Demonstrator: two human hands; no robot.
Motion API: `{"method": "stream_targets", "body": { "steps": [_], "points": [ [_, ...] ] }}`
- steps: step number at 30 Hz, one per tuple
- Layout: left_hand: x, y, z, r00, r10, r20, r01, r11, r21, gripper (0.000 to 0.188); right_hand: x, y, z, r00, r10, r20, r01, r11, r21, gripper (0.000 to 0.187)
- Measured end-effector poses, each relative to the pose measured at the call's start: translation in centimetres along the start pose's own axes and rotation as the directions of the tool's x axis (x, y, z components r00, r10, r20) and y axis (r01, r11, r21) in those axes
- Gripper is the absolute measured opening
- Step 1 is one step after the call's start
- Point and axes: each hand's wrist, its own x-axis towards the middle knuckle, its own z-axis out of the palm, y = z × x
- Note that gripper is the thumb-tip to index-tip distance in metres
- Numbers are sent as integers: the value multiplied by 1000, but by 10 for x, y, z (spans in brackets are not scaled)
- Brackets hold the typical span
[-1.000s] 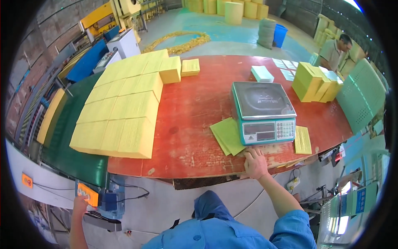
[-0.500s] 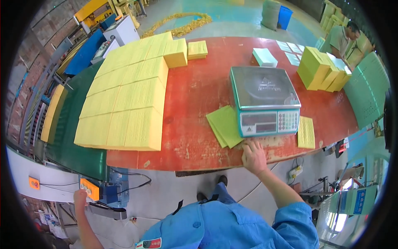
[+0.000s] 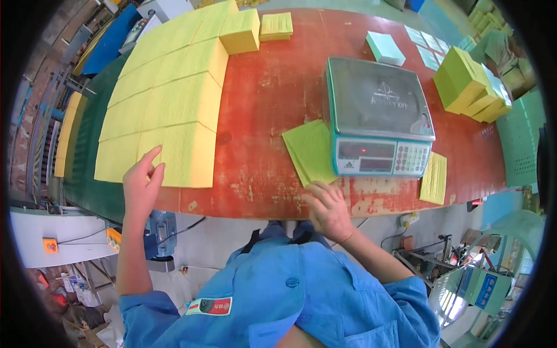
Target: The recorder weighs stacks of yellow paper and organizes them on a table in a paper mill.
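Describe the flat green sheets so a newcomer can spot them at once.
On the red table, find the grey-topped scale. The overlapping green sheets lie beside its left edge, just beyond the right hand. Their darker green sets them apart from the yellow pad on the scale's right and yellow stacks farther left.

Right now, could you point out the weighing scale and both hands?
Weighing scale (image 3: 380, 111): head view, on its grey top pan.
Left hand (image 3: 141, 182): head view, on the hand's middle.
Right hand (image 3: 332, 213): head view, on the hand's middle.
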Motion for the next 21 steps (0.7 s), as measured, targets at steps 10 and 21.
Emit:
{"method": "stream_targets", "body": {
  "steps": [10, 21],
  "points": [
    [194, 8, 39, 857, 494, 146, -488, 869, -75, 45, 70, -20, 75, 992, 115, 47, -116, 993, 16, 42],
    [486, 33, 199, 862, 507, -26, -505, 862, 45, 46, 76, -15, 80, 936, 330, 126, -308, 937, -162, 45]
  ]
}}
